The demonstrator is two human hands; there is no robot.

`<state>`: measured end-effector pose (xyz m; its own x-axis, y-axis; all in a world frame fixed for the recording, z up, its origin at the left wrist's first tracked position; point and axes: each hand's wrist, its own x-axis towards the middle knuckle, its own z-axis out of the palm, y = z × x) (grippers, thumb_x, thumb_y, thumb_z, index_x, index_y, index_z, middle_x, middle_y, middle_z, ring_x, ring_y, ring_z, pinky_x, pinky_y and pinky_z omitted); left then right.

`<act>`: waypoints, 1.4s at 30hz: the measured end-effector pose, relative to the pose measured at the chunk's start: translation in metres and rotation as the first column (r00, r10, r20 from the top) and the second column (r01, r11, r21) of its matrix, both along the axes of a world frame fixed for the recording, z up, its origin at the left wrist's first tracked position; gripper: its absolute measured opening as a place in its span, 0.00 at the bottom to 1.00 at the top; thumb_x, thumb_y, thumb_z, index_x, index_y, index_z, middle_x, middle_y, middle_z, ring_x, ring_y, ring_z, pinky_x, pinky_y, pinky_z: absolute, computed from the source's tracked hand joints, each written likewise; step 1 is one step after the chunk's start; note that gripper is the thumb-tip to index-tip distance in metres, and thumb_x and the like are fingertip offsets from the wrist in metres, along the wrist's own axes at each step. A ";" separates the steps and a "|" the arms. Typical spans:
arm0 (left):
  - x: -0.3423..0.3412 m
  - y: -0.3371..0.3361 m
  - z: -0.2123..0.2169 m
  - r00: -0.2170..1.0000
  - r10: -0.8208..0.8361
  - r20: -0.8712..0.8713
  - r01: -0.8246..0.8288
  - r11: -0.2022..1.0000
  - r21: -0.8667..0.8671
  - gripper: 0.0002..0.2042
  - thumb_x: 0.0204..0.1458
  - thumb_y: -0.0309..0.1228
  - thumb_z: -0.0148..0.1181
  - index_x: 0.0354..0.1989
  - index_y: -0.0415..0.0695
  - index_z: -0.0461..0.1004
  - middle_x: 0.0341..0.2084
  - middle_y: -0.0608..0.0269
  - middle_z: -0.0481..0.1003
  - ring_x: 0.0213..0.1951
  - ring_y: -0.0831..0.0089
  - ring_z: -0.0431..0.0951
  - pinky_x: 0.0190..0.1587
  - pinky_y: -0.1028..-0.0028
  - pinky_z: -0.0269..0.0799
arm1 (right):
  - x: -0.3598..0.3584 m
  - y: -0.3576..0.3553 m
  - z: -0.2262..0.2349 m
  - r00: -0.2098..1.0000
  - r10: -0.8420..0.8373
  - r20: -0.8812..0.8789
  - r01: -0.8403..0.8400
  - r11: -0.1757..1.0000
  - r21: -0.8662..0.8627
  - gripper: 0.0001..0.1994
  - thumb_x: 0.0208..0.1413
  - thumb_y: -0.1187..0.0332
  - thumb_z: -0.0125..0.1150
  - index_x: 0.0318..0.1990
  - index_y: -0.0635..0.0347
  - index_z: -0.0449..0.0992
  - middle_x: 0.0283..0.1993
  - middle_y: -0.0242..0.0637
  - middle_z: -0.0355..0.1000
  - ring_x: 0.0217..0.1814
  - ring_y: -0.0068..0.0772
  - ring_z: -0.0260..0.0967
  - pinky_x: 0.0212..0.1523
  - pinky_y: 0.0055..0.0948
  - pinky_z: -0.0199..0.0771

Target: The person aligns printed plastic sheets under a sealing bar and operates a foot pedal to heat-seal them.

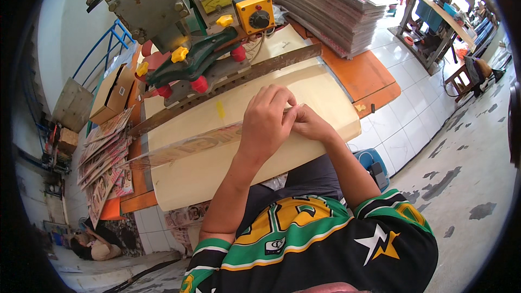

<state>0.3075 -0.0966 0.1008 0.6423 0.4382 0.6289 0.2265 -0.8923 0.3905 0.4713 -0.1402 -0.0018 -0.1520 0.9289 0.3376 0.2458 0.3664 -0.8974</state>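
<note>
A long clear plastic strip with reddish print (201, 142) stretches leftward over the cream-coloured work board (190, 184). My left hand (267, 122) is closed at the strip's right end, its fingers curled and the thumb pressed in. Against it, my right hand (312, 123) pinches at the same end. The fingertips meet, and what lies exactly between them is mostly hidden. Just beyond my hands runs a long brown metal bar (293, 58) under a press head with a dark green bracket (198, 59), yellow knobs and red feet.
Printed clear sheets (106, 154) lie in a loose pile at the left, beside a cardboard box (112, 93). A tall stack of sheets (325, 8) stands at the back right on the orange table (374, 78). A yellow control box (254, 13) sits behind the bar. Another person (97, 244) is far left.
</note>
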 end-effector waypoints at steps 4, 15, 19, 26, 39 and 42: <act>0.001 0.000 -0.001 1.000 -0.002 -0.011 0.002 0.999 -0.038 0.10 0.49 0.26 0.66 0.35 0.43 0.70 0.34 0.58 0.72 0.41 0.56 0.74 0.44 0.59 0.69 | 0.001 0.002 -0.008 1.000 0.002 -0.004 -0.002 1.000 -0.013 0.15 0.64 0.64 0.58 0.55 0.58 0.80 0.38 0.44 0.81 0.40 0.32 0.78 0.45 0.33 0.75; 0.002 -0.001 0.001 0.997 0.019 -0.075 -0.025 0.996 -0.086 0.08 0.53 0.30 0.63 0.35 0.43 0.70 0.34 0.57 0.73 0.41 0.55 0.75 0.45 0.58 0.69 | -0.001 0.002 -0.008 1.000 -0.011 -0.023 0.010 1.000 -0.019 0.16 0.62 0.66 0.56 0.56 0.58 0.79 0.37 0.44 0.81 0.39 0.33 0.78 0.45 0.33 0.75; 0.003 -0.003 0.000 0.997 0.027 -0.068 -0.033 0.995 -0.092 0.08 0.54 0.31 0.62 0.35 0.43 0.70 0.34 0.57 0.73 0.41 0.55 0.75 0.44 0.58 0.69 | -0.001 0.001 -0.009 0.999 -0.020 -0.028 0.020 1.000 -0.018 0.16 0.62 0.67 0.57 0.55 0.59 0.80 0.37 0.44 0.81 0.39 0.34 0.78 0.46 0.33 0.75; 0.004 -0.004 -0.002 0.997 0.027 -0.077 -0.035 0.995 -0.096 0.08 0.54 0.32 0.62 0.35 0.43 0.70 0.34 0.59 0.73 0.41 0.55 0.75 0.43 0.59 0.69 | 0.001 0.003 -0.015 0.998 -0.038 -0.044 0.036 0.998 -0.044 0.11 0.61 0.67 0.58 0.43 0.65 0.80 0.32 0.43 0.79 0.35 0.31 0.77 0.42 0.33 0.75; -0.002 -0.007 -0.002 1.000 0.007 -0.030 -0.013 0.982 -0.189 0.09 0.53 0.32 0.65 0.37 0.44 0.71 0.35 0.59 0.75 0.40 0.55 0.77 0.39 0.59 0.72 | 0.002 0.005 -0.017 1.000 0.013 -0.018 -0.012 0.999 0.033 0.12 0.64 0.63 0.59 0.44 0.63 0.80 0.34 0.42 0.79 0.36 0.33 0.77 0.42 0.34 0.75; -0.001 -0.010 0.002 0.999 0.030 -0.039 -0.035 0.989 -0.142 0.09 0.54 0.32 0.64 0.37 0.43 0.73 0.35 0.59 0.76 0.40 0.54 0.78 0.40 0.58 0.74 | 0.006 0.008 -0.022 0.998 0.052 -0.043 -0.050 0.998 0.043 0.14 0.64 0.61 0.60 0.45 0.64 0.80 0.37 0.43 0.80 0.38 0.33 0.77 0.43 0.34 0.75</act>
<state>0.3064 -0.1068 0.1024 0.6476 0.5424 0.5351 0.2708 -0.8203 0.5038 0.4768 -0.1319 -0.0234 -0.1830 0.9053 0.3834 0.1862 0.4148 -0.8906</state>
